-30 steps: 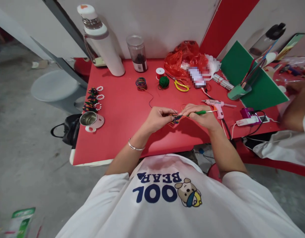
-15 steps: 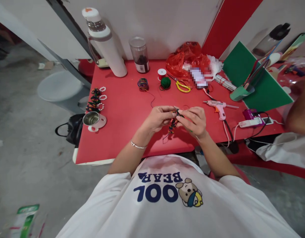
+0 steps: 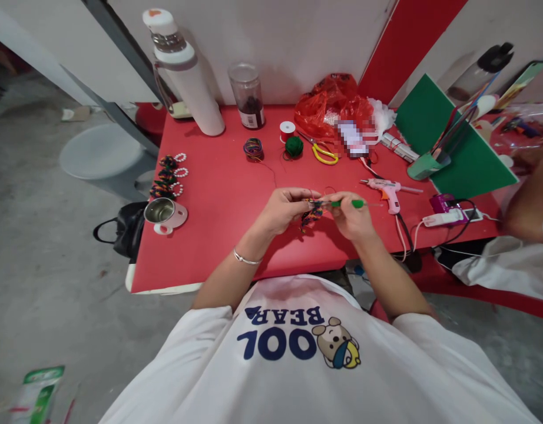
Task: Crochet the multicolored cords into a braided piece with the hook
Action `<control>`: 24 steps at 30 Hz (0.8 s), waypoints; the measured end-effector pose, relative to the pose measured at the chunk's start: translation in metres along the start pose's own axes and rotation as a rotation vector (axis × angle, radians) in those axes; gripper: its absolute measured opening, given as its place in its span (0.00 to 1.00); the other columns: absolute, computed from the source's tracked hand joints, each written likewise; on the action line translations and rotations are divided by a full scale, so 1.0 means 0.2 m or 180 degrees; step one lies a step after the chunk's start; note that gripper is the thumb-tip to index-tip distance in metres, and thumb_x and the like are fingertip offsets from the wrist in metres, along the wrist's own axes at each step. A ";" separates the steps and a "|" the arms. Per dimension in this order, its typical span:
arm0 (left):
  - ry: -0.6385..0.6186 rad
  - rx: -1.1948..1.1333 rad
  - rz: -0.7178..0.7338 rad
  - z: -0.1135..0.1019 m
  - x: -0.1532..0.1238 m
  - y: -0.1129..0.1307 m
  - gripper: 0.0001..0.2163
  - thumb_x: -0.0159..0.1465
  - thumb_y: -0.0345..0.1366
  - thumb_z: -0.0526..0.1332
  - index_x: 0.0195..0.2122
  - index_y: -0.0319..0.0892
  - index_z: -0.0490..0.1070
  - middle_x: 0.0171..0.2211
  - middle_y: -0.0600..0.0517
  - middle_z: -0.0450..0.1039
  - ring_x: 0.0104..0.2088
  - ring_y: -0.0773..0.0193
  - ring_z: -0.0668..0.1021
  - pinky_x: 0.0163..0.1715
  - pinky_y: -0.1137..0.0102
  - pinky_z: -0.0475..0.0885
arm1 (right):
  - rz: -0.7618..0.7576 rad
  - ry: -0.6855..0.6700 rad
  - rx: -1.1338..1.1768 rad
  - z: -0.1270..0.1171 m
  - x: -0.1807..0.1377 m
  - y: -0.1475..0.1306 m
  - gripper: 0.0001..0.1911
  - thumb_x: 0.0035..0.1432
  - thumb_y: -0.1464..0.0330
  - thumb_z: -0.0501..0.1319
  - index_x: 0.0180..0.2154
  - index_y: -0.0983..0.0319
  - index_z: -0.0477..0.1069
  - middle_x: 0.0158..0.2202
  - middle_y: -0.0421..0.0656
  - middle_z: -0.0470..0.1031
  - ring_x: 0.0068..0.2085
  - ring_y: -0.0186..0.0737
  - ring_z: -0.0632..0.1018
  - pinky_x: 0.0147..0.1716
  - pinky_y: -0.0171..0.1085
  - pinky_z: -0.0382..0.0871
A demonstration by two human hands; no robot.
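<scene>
My left hand [image 3: 281,211] pinches a small crochet piece [image 3: 312,217] of dark multicoloured yarn above the front middle of the red table. In my right hand [image 3: 354,221] is a crochet hook [image 3: 357,204] with a green handle, its shaft pointing left to the top of the piece. Fingers partly cover where the tip meets the yarn. A thin strand leads back from my hands towards the multicoloured yarn ball [image 3: 253,149]. Beyond them sit a green yarn ball [image 3: 293,146], a red thread spool [image 3: 287,131] and yellow-handled scissors [image 3: 325,154].
On the left, several dark crochet pieces [image 3: 165,184] with bead rings lie behind a cup [image 3: 165,213]. A flask [image 3: 187,82], jar [image 3: 249,100] and red bag [image 3: 315,106] line the back. Right are a pink glue gun [image 3: 390,193], power strip [image 3: 443,218] and another person's arm [image 3: 525,194].
My right hand has turned, so the hook's green handle now shows lying level. The crochet piece has shifted slightly within my left fingers. The view has moved a little.
</scene>
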State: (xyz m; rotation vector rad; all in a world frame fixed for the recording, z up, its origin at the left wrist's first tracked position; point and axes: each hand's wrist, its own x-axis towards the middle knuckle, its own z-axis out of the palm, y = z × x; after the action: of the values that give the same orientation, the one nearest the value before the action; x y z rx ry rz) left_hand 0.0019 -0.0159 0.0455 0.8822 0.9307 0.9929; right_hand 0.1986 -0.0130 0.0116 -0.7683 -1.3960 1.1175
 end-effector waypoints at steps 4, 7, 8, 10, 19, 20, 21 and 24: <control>0.0587 0.0027 0.0530 0.05 0.02 -0.09 0.16 0.50 0.27 0.71 0.42 0.37 0.84 0.24 0.56 0.73 0.24 0.71 0.72 0.28 0.74 0.67 | -0.0723 0.0520 -0.1283 0.10 -0.07 0.03 0.14 0.69 0.52 0.65 0.42 0.52 0.84 0.44 0.43 0.86 0.48 0.46 0.84 0.53 0.50 0.80; 0.1000 0.0382 0.0762 0.07 0.03 -0.13 0.18 0.52 0.25 0.69 0.45 0.39 0.85 0.24 0.57 0.72 0.24 0.71 0.70 0.28 0.74 0.67 | -0.1146 0.0448 -0.1998 0.13 -0.08 0.02 0.12 0.71 0.56 0.63 0.45 0.51 0.84 0.45 0.44 0.85 0.47 0.45 0.83 0.51 0.49 0.78; 0.1100 0.0448 0.0796 0.08 0.03 -0.14 0.18 0.52 0.25 0.68 0.46 0.39 0.85 0.24 0.58 0.72 0.24 0.71 0.70 0.27 0.74 0.67 | -0.1271 0.0401 -0.2201 0.13 -0.08 0.03 0.12 0.71 0.56 0.63 0.46 0.51 0.84 0.45 0.44 0.85 0.47 0.45 0.82 0.51 0.49 0.78; 0.1138 0.0356 0.0767 0.09 0.03 -0.14 0.18 0.52 0.25 0.69 0.46 0.40 0.84 0.24 0.57 0.72 0.25 0.70 0.71 0.28 0.74 0.68 | -0.1552 0.0388 -0.2598 0.13 -0.08 0.04 0.12 0.71 0.56 0.63 0.48 0.49 0.84 0.46 0.44 0.85 0.48 0.46 0.81 0.51 0.49 0.76; 0.0103 -0.0132 0.0035 -0.01 -0.01 -0.06 0.14 0.48 0.32 0.74 0.37 0.37 0.84 0.27 0.51 0.78 0.21 0.72 0.69 0.22 0.74 0.61 | -0.2023 -0.0388 -0.2152 -0.04 0.01 -0.02 0.17 0.68 0.55 0.65 0.57 0.43 0.79 0.48 0.42 0.84 0.47 0.45 0.81 0.49 0.48 0.76; 0.0124 -0.0037 0.0000 -0.02 -0.02 -0.05 0.14 0.48 0.31 0.73 0.37 0.37 0.84 0.26 0.51 0.78 0.21 0.72 0.69 0.22 0.74 0.61 | -0.1970 -0.0522 -0.2113 -0.06 0.02 -0.04 0.17 0.67 0.55 0.66 0.57 0.42 0.80 0.47 0.41 0.85 0.47 0.44 0.81 0.48 0.48 0.76; 0.0145 0.0050 -0.0016 -0.02 -0.02 -0.04 0.14 0.47 0.30 0.73 0.37 0.37 0.85 0.26 0.51 0.78 0.21 0.71 0.70 0.23 0.74 0.61 | -0.1895 -0.0622 -0.2110 -0.09 0.03 -0.06 0.17 0.66 0.54 0.67 0.56 0.42 0.80 0.47 0.41 0.85 0.47 0.44 0.81 0.48 0.48 0.76; 0.0166 0.0279 -0.0022 -0.03 -0.03 -0.01 0.14 0.48 0.30 0.70 0.37 0.38 0.85 0.23 0.52 0.76 0.21 0.72 0.69 0.22 0.74 0.61 | -0.1633 -0.0784 -0.2106 -0.13 0.04 -0.11 0.15 0.63 0.53 0.69 0.52 0.41 0.82 0.47 0.40 0.87 0.47 0.45 0.82 0.49 0.50 0.77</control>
State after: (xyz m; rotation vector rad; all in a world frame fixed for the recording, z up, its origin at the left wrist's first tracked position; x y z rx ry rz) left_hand -0.0048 -0.0213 0.0419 0.9294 1.0274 0.9791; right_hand 0.2262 -0.0074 0.0331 -0.6720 -2.0688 0.3439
